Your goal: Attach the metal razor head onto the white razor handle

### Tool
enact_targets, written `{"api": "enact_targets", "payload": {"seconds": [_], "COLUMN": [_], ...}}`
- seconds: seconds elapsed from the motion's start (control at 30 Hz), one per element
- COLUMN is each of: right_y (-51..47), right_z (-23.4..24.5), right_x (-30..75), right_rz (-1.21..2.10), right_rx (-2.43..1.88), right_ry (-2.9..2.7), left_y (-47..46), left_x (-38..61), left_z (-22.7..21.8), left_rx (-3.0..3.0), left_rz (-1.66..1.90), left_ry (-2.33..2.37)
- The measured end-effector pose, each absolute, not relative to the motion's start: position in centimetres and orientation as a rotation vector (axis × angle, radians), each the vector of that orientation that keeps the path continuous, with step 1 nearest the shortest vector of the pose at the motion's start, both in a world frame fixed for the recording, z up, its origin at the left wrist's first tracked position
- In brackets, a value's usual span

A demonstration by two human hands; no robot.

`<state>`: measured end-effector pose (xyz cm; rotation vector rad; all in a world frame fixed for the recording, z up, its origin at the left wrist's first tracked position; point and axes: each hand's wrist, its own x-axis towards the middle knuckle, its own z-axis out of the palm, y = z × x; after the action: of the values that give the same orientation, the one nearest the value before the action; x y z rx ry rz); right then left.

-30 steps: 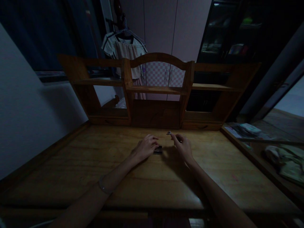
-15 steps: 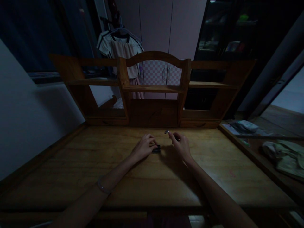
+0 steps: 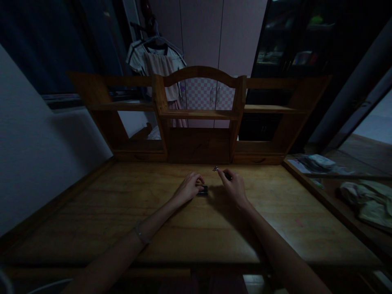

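On a wooden desk (image 3: 122, 212) in dim light, my left hand (image 3: 188, 188) rests with curled fingers on a small dark box-like object (image 3: 202, 190), holding it against the desktop. Just to its right my right hand (image 3: 234, 188) is raised a little, thumb and forefinger pinched on a tiny shiny metal piece (image 3: 216, 168). I cannot make out what the metal piece is. A thin bracelet (image 3: 139, 233) circles my left wrist.
A wooden hutch with shelves (image 3: 199, 115) stands along the desk's back edge. Clothes on a hanger (image 3: 157, 57) and pink wardrobe doors lie behind it. Papers and cloth (image 3: 361, 198) sit on a surface to the right. A pale wall runs on the left.
Both hands stay nearly where they were; the camera view has shifted slightly. The right hand keeps its pinch on the metal piece, the left stays on the dark object.
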<state>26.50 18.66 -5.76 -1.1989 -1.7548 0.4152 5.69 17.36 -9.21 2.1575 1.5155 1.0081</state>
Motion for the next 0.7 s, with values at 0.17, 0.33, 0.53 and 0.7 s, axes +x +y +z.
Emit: {"api": "enact_targets", "payload": {"seconds": [0.17, 0.33, 0.53, 0.7], "right_y": [19.8, 20.2, 19.4, 18.9], "right_z": [-6.2, -6.7, -6.6, -6.4], "right_x": [27.4, 27.6, 27.3, 27.3], "right_rz": [0.431, 0.456, 0.503, 0.581], "right_rx": [-1.209, -1.135, -1.101, -1.107], "right_ry": [-1.697, -1.664, -1.706, -1.75], "left_y": [15.5, 10.7, 10.2, 15.0], "left_x": [3.3, -0.8, -1.4, -0.4], "left_z": [-7.4, -5.4, -6.4, -6.1], "left_rx": [2.183, 2.178, 2.014, 1.894], "left_rz": [1.025, 0.58, 0.449, 0.885], "left_ry": [1.739, 2.044, 2.036, 1.917]}}
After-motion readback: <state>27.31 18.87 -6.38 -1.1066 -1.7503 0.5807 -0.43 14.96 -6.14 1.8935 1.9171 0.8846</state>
